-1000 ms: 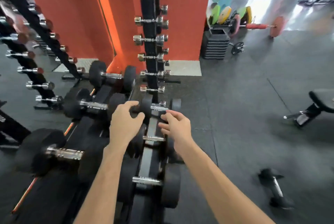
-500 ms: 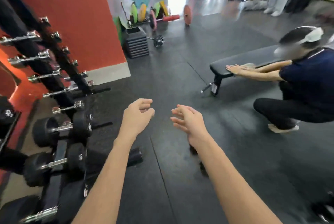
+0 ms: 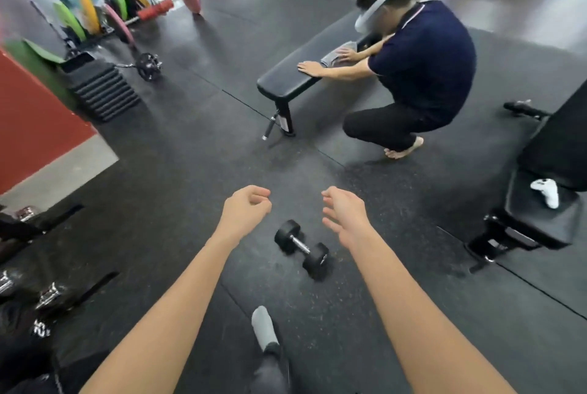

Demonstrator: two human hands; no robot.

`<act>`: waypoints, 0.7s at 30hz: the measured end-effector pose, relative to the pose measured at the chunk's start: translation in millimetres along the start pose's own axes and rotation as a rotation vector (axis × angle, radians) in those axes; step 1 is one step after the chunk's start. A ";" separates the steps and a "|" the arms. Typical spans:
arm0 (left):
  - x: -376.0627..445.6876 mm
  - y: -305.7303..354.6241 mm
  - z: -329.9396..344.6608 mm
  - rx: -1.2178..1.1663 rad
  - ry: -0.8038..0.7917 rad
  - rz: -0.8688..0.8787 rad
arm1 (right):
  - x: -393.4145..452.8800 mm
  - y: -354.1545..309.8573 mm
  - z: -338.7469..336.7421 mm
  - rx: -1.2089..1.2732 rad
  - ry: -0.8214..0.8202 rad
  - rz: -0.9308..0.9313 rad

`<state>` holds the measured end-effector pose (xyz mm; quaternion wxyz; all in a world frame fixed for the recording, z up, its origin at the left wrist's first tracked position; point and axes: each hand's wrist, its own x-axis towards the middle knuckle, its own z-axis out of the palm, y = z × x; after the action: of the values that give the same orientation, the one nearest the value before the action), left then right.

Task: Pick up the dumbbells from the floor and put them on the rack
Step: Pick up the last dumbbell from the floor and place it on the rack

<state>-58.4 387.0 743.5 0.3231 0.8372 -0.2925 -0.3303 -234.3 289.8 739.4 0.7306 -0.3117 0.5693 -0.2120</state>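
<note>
A black dumbbell (image 3: pixel 301 249) with a chrome handle lies on the dark rubber floor, alone, between my two forearms. My left hand (image 3: pixel 246 211) hovers above and to the left of it, fingers curled loosely and holding nothing. My right hand (image 3: pixel 344 218) hovers just above and to the right of it, fingers apart and empty. The dumbbell rack (image 3: pixel 28 308) shows only at the lower left edge, with black dumbbells and chrome handles on it.
A person (image 3: pixel 419 72) crouches ahead on the right, wiping a black flat bench (image 3: pixel 286 82). Another bench (image 3: pixel 540 218) with a white controller stands at the right. Coloured weight plates (image 3: pixel 92 15) and a step stack (image 3: pixel 104 91) sit at the back left. My grey-socked foot (image 3: pixel 263 327) is below.
My view has swung right, away from the rack to the open floor. Both hands left the racked dumbbell and now hover empty over a dumbbell on the floor.
</note>
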 end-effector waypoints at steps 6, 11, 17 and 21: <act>134.7 -45.6 42.7 0.095 -0.142 -0.053 | 108.0 37.5 15.1 0.071 0.202 0.124; 249.1 -111.4 106.7 0.169 -0.281 -0.075 | 211.5 93.3 32.3 0.058 0.377 0.246; 354.0 -224.6 183.0 0.240 -0.319 -0.155 | 353.2 190.7 32.0 0.028 0.503 0.374; 413.5 -312.7 232.3 0.359 -0.298 -0.072 | 453.8 278.1 30.1 -0.017 0.522 0.417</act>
<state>108.2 209.3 230.2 0.1102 0.8332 -0.3611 -0.4041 -99.0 193.7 232.9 0.5852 -0.1297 0.7905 -0.1259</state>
